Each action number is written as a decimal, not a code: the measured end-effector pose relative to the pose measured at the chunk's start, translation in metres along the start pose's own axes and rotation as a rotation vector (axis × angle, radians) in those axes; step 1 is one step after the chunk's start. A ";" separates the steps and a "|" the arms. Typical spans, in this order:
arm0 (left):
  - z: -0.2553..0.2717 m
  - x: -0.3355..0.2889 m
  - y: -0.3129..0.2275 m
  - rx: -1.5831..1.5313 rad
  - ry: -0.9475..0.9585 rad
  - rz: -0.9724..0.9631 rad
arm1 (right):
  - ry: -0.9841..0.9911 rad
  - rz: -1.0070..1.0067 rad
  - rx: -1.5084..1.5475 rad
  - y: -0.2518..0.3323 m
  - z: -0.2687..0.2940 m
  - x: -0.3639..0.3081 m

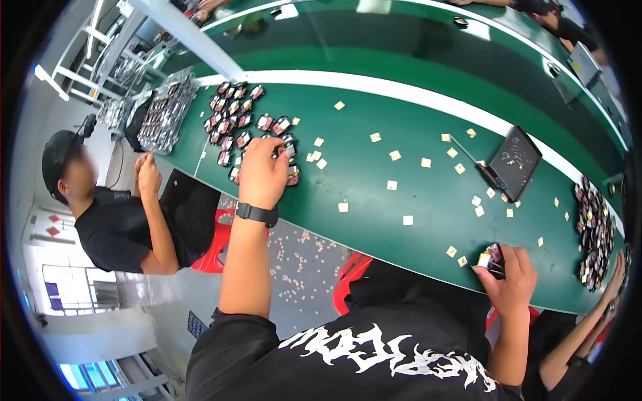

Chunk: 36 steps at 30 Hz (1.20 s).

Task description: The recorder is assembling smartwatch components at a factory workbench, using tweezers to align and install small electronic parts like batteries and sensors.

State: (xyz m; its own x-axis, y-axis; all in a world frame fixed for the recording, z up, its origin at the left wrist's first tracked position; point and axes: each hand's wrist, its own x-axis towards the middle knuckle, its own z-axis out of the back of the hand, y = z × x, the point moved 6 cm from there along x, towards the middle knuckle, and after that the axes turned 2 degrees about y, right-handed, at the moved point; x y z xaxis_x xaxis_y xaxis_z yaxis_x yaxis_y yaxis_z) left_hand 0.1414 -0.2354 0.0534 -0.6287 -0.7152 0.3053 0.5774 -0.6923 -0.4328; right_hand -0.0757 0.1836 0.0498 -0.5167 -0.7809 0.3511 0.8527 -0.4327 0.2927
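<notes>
My left hand, with a dark watch on its wrist, is over the near right side of a group of small black modules. Its fingers are curled and pinched on one small black module, partly covered by the hand. At the front right of the green table my right hand grips another small module, black with a pale yellow and white patch, between thumb and fingers. Small square cream-coloured pieces lie scattered between the hands; two rest just left of the right hand.
A black tray with small bits stands at the far right. More modules are heaped at the right end. Silvery packs are stacked at the far left. A seated person is on my left; another person's arms show at right.
</notes>
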 end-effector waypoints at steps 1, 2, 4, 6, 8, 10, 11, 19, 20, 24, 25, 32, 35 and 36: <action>-0.004 0.006 -0.002 0.028 0.016 -0.060 | -0.014 -0.023 -0.015 0.002 0.003 0.002; -0.005 0.006 -0.001 0.056 0.026 -0.016 | -0.031 0.009 -0.009 0.007 0.007 0.003; -0.002 0.006 -0.037 0.236 -0.103 -0.064 | -0.061 0.043 -0.018 0.011 0.012 0.004; -0.003 -0.001 -0.071 0.220 -0.187 -0.141 | -0.064 0.018 0.024 0.015 0.016 0.011; -0.016 -0.017 -0.111 -0.165 -0.026 -0.155 | -0.082 0.085 0.091 0.025 0.019 0.023; -0.055 -0.051 -0.145 -0.864 0.455 -0.016 | -0.090 0.112 0.076 0.034 0.021 0.033; -0.076 -0.069 -0.168 -1.165 0.734 0.049 | -0.101 0.154 0.123 0.038 0.018 0.036; -0.129 -0.105 -0.221 -1.640 1.209 0.374 | -0.075 -0.015 0.366 0.033 0.012 0.039; -0.132 -0.104 -0.216 -1.622 1.133 0.387 | -0.066 -0.015 0.369 0.032 0.014 0.036; -0.134 -0.101 -0.213 -1.614 0.992 0.441 | 0.067 -0.401 0.800 0.013 -0.012 0.014; -0.134 -0.100 -0.213 -1.637 0.952 0.463 | 0.042 -0.462 0.937 0.011 -0.018 0.011; -0.136 -0.114 -0.218 -1.700 0.920 0.439 | 0.259 -0.587 1.052 0.026 -0.032 0.022; -0.138 -0.115 -0.208 -1.527 1.055 0.320 | 0.271 -0.632 1.130 0.015 -0.034 0.017; -0.135 -0.112 -0.208 -1.528 1.056 0.325 | 0.325 -0.594 1.124 0.014 -0.033 0.017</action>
State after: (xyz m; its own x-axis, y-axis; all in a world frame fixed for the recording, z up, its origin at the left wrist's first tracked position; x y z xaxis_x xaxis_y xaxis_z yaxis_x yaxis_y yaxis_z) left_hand 0.0219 0.0014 -0.0052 -0.9672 -0.0275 -0.2525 0.1993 0.5341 -0.8216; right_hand -0.0702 0.1497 0.0308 -0.6124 -0.7429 -0.2703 -0.1081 -0.2600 0.9595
